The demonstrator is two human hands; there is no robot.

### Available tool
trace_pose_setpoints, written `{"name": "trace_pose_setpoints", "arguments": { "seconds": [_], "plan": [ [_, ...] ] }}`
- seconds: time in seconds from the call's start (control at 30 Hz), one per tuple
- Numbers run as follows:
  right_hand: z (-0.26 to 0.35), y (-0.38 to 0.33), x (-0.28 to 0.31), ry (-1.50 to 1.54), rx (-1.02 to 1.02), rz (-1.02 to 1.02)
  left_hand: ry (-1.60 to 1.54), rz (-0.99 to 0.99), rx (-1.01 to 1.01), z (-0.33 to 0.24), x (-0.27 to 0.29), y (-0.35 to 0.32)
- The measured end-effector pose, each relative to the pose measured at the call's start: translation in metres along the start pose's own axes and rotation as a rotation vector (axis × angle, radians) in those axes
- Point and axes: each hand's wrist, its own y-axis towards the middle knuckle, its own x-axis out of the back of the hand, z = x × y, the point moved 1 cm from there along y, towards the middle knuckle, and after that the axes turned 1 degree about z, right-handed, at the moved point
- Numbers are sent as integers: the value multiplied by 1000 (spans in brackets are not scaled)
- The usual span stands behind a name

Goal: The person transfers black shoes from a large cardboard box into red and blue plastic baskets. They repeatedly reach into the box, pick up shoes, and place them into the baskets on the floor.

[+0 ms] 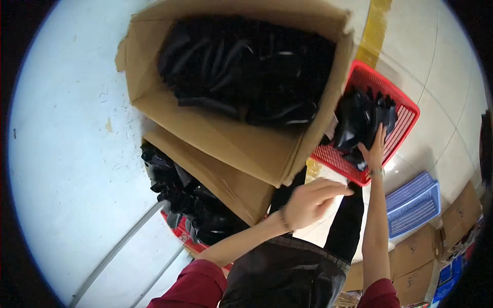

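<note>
My right hand reaches down over the red plastic basket, thumb and fingers spread round a glossy black flexible piece. More black pieces lie bunched beside it in the basket; their exact kind is not clear. My left hand hovers between the cardboard box and my body, one finger stretched out and the others loosely bent. Nothing shows in it. The big open cardboard box holds a mass of similar black pieces.
Under the box's near flap, more black pieces fill another red container. Blue baskets and cardboard boxes stand to the right. A pale surface spans the left, with a grey metal bar. Yellow tape marks the tiled floor.
</note>
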Motion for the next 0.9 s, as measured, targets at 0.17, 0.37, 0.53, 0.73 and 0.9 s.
{"name": "trace_pose_setpoints", "arguments": {
  "seconds": [0.17,0.37,0.53,0.73,0.9],
  "plan": [
    [81,-17,88,84,52,-225,475,-447,21,-5,211,9],
    [341,16,114,34,377,-375,972,-619,129,143,413,69],
    [344,53,79,-141,352,-430,1605,-227,466,194,433,165],
    [344,54,72,-162,284,-386,1695,-364,548,256,477,202],
    [353,56,63,-100,287,-388,1517,-664,179,242,562,185]
  ]
}}
